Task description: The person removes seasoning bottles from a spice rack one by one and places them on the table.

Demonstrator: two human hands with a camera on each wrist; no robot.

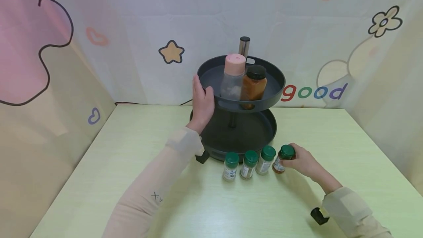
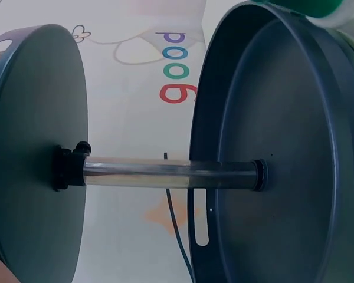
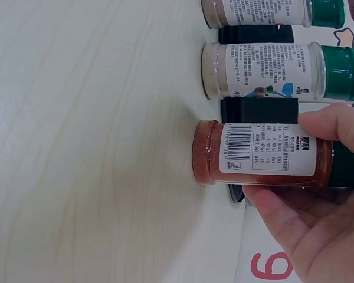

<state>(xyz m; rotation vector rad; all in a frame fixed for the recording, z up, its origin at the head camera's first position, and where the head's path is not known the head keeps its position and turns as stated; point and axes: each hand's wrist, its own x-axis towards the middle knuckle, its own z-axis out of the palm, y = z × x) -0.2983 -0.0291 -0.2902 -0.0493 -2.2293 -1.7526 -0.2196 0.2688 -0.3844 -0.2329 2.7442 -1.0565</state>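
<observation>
My right hand [image 1: 304, 161] grips a spice jar [image 3: 265, 150] of red powder with a green cap, thumb on one side and fingers on the other. Three more green-capped spice jars, one of them a jar [image 1: 230, 166] at the left end, stand in a row beside it. On the left side of a dark two-tier round rack [image 1: 252, 104], my left hand [image 1: 202, 102] rests against the upper tray's rim with straight fingers. That tray carries a pink-capped clear bottle [image 1: 232, 80] and a black-capped jar [image 1: 254, 85] with orange-brown contents. In the left wrist view, a metal post [image 2: 171, 174] joins both tiers.
The rack's lower tray [image 1: 231, 140] sits close behind the row of jars. A pale wooden table [image 1: 132, 150] carries everything. Behind it hangs a printed curtain [image 1: 138, 65], with more fabric along both sides. A thin dark cable [image 1: 127, 103] runs along the table's back edge.
</observation>
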